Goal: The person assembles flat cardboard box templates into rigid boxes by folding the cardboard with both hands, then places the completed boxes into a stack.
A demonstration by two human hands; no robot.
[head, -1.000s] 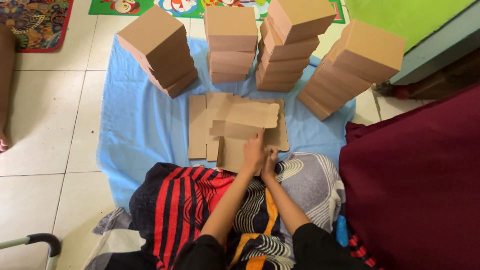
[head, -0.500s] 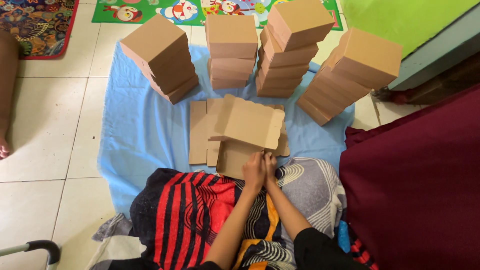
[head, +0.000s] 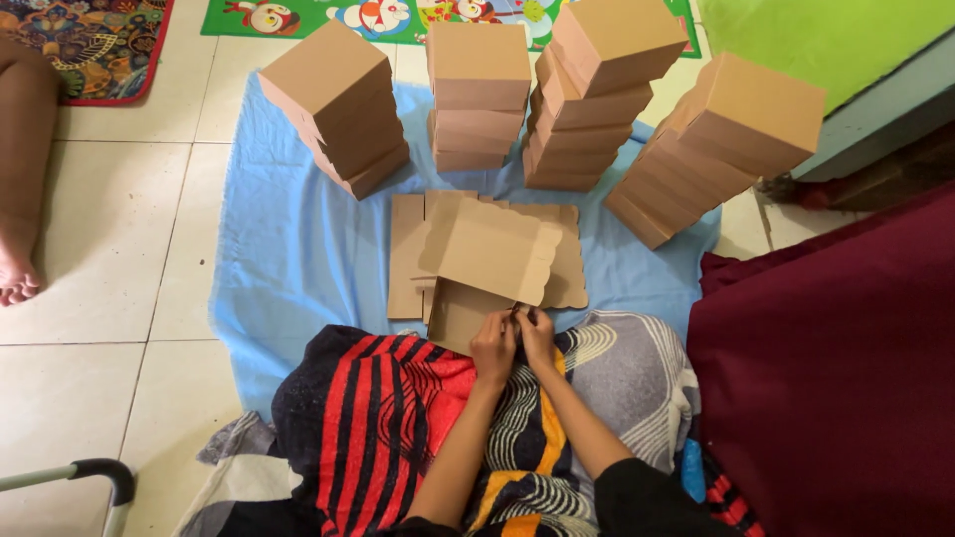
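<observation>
— Left hand [head: 494, 347] and right hand [head: 537, 333] sit side by side at the near edge of a half-folded cardboard box [head: 484, 270], fingers pinched on its lower rim — both are grasping that box.

— Where does the box lie?

— On the blue cloth [head: 288, 249] spread over the tiled floor [head: 99, 229], just at 12 o'clock from the hands, its scalloped flap raised and tilted toward 1 o'clock. Under it lie flat cardboard blanks [head: 406, 254], reaching out toward 9 and 3 o'clock.

— And beyond it?

— Four stacks of finished boxes stand at the far edge of the cloth: a leaning stack [head: 336, 104] at 11 o'clock, an upright one [head: 479, 94] at 12, a twisted one [head: 595, 89] beside it, and a tilted stack [head: 711, 144] at 2 o'clock. A striped patterned blanket [head: 398, 418] covers the person's lap, and a dark red fabric [head: 836, 378] fills the 4 o'clock side.
</observation>
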